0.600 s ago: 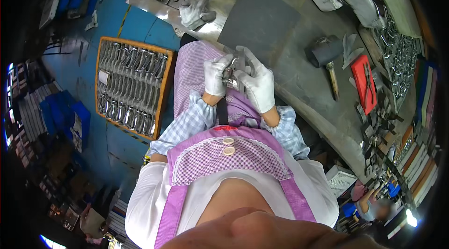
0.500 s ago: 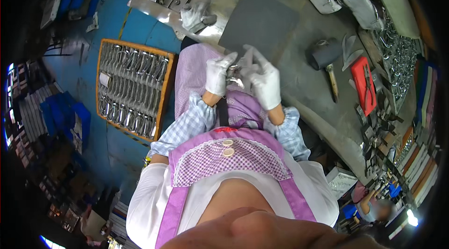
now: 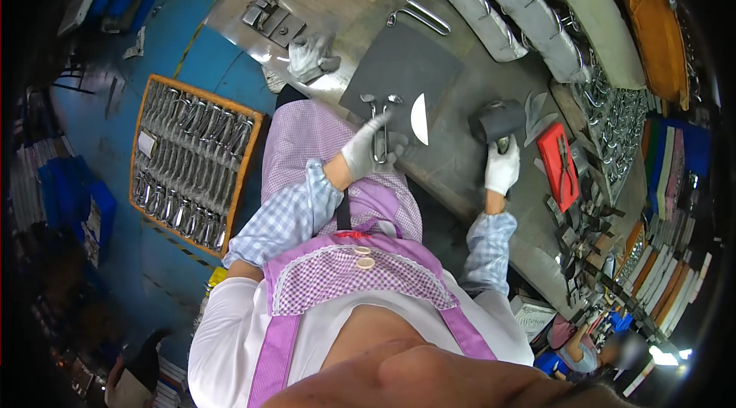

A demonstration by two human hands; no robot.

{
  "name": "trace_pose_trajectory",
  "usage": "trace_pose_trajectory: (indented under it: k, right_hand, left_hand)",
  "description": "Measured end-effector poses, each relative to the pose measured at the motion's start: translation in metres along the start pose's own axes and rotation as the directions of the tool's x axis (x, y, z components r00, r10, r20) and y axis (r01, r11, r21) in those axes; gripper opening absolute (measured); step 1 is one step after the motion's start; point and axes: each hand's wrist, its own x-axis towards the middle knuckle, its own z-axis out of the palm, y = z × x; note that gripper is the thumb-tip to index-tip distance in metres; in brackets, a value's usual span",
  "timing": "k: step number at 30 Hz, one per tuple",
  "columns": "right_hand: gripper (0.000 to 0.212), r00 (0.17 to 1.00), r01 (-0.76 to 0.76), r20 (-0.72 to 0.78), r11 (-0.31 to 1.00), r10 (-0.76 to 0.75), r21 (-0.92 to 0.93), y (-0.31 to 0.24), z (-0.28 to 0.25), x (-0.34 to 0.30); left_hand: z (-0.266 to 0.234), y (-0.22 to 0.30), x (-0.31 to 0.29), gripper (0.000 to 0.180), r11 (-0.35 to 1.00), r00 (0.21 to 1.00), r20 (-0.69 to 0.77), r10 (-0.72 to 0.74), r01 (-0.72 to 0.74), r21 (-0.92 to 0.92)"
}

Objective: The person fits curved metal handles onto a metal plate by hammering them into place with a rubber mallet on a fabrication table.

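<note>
The metal part (image 3: pixel 385 140) is in front of me near the worktop (image 3: pixel 446 157), gripped in my left hand (image 3: pixel 359 157). My right hand (image 3: pixel 502 169) is closed round the mallet (image 3: pixel 497 121), just below its head. I judge this step to be taking up the mallet; the next move calls for a firm, steady lift. Earlier both hands met at the part; now they're well apart, and a half-moon piece (image 3: pixel 419 120) shows by the mat (image 3: pixel 402 67).

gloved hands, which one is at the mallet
The right hand, closed on the mallet just below its head; the left hand holds a shiny metal piece instead.
</note>
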Motion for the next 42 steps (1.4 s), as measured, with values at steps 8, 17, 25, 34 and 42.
trace_pose_trajectory:
  k: [8,17,25,34,42]
  right_hand:
    - [0.023,0.490,-0.709,0.747,0.294,-0.449,0.641,-0.127,-0.108,-0.019]
    - [0.033,0.858,-0.045,0.490,0.927,-0.154,0.371,-0.094,-0.026,-0.015]
    - [0.036,0.853,0.466,-0.280,0.884,-0.441,0.027,-0.089,-0.026,-0.036]
    - [0.060,0.823,0.059,0.522,0.947,-0.225,0.315,-0.137,-0.011,-0.061]
    - [0.055,0.790,-0.129,0.498,0.697,-0.358,0.705,-0.179,-0.054,-0.114]
  left_hand:
    - [-0.015,-0.003,0.018,0.042,0.985,0.990,0.048,0.135,-0.139,0.104]
    - [-0.022,0.003,0.025,0.048,0.983,0.976,0.152,0.158,-0.170,0.067]
    - [-0.010,-0.013,-0.027,0.031,0.439,0.770,0.227,0.596,-0.550,0.711]
    - [-0.047,-0.014,-0.022,0.045,0.181,0.517,0.302,0.801,-0.689,0.702]
    - [-0.042,-0.027,-0.040,0.029,0.175,0.418,0.241,0.876,-0.740,0.649]
